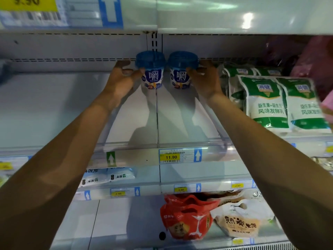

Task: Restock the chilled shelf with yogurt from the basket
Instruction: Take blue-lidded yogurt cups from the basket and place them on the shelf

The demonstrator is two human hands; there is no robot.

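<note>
Both bare forearms are stretching up and inward from 7 and 5 o'clock toward 12 o'clock, the left hand [120,82] gripping the left yogurt cup [153,73] and the right hand [205,81] gripping the right yogurt cup [180,74], palms facing each other.

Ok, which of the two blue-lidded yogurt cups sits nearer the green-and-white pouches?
The blue-lidded plastic cup gripped by the right hand; the other cup, in the left hand, is farther from the green-and-white pouches.

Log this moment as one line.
step: placing yogurt | left hand: grips left yogurt cup | right hand: grips right yogurt cup | cups: upright, side by side, near back of shelf
</note>
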